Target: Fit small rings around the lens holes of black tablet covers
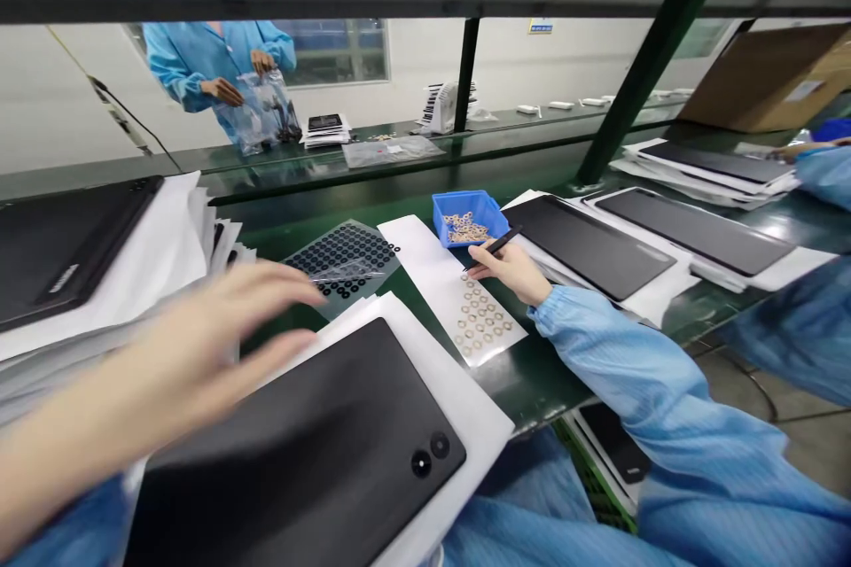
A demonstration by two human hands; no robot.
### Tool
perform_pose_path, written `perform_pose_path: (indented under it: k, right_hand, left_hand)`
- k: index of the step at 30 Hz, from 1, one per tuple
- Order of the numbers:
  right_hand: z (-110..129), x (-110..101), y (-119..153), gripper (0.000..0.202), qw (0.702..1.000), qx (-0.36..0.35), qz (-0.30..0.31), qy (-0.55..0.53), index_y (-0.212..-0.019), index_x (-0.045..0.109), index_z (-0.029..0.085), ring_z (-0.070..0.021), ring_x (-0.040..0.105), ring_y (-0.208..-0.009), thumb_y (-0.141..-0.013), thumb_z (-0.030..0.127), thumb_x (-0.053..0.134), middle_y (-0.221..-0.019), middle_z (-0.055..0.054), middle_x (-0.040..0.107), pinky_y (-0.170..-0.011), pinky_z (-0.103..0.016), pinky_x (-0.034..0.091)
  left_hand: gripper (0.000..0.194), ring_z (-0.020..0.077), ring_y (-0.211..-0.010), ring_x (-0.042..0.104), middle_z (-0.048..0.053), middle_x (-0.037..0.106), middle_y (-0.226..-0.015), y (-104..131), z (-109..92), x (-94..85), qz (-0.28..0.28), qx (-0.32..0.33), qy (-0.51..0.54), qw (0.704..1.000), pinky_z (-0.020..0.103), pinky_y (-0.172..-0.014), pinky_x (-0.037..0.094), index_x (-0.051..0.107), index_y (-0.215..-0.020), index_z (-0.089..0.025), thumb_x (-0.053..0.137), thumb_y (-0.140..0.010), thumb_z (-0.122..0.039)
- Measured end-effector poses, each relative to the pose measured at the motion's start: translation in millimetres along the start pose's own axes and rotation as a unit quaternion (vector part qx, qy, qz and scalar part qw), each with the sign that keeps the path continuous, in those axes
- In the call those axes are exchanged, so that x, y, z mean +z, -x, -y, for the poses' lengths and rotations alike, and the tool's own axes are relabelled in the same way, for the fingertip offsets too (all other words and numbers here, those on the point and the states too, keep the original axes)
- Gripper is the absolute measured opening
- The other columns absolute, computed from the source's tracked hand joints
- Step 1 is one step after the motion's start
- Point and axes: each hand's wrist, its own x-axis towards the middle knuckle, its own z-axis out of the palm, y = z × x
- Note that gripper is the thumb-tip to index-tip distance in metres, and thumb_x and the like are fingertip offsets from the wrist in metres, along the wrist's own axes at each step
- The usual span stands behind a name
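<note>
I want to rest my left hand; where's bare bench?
Glossy green benchtop shows between the white sheet of tan rings and blue right sleeve, plus a strip between that sheet and the nearest black tablet's white paper. Black tablet stacks crowd both sides.

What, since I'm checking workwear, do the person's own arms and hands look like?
The left hand and right hand are ungloved. The right sleeve is light blue, loose and gathered at the wrist; the left sleeve, blurred, is also blue.

Green bench (542, 379), blue bin (492, 214), white sheet (437, 283), black-ring sheet (346, 252), paper stacks (665, 292)
</note>
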Motion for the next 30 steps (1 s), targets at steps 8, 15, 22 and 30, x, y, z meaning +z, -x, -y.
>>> perform_pose_path:
  k: [8, 15, 22, 30]
  right_hand:
    - [-37, -6, -9, 0.026, 0.995, -0.016, -0.076, 0.057, -0.070, 0.049, 0.019, -0.0190, 0.070, -0.050, -0.082, 0.024, 0.072, -0.051, 0.001, 0.063, -0.052, -0.027, 0.062]
    - [-42, -6, -12, 0.031, 0.989, -0.044, -0.089, 0.110, -0.068, 0.048, 0.022, -0.0223, 0.070, -0.051, -0.078, 0.034, 0.074, -0.049, 0.001, 0.063, -0.058, -0.035, 0.063]
    - [-8, 6, 42, 0.040, 0.990, -0.131, -0.044, 0.018, -0.072, 0.047, 0.022, -0.0176, 0.069, -0.053, -0.073, 0.052, 0.074, -0.057, 0.003, 0.062, -0.053, -0.028, 0.060]
    - [-2, 40, 187, 0.016, 0.990, -0.066, 0.084, -0.090, -0.078, 0.051, 0.021, -0.0122, 0.070, -0.058, -0.088, 0.023, 0.064, -0.074, 0.002, 0.061, -0.054, -0.021, 0.060]
  left_hand:
    - [0.034, 0.0303, -0.126, 0.045, 0.015, 0.047, -0.134, -13, -33, 76.8, 0.217, 0.129, 0.091, 0.963, 0.046, -0.104, 0.044, 0.053, -0.124, -0.018, 0.056, -0.093, -0.032]
    - [0.033, 0.0316, -0.119, 0.048, 0.015, 0.048, -0.127, -13, -29, 77.9, 0.218, 0.122, 0.123, 0.960, 0.049, -0.097, 0.047, 0.053, -0.121, -0.020, 0.058, -0.092, -0.036]
    - [0.027, 0.0302, -0.114, 0.045, 0.012, 0.047, -0.122, -13, -28, 81.8, 0.194, 0.142, 0.139, 0.961, 0.047, -0.094, 0.044, 0.054, -0.116, -0.019, 0.057, -0.093, -0.033]
    - [0.014, 0.0256, -0.101, 0.046, 0.007, 0.051, -0.109, -16, -28, 83.5, 0.192, 0.176, 0.186, 0.947, 0.040, -0.086, 0.042, 0.056, -0.106, -0.021, 0.055, -0.092, -0.022]
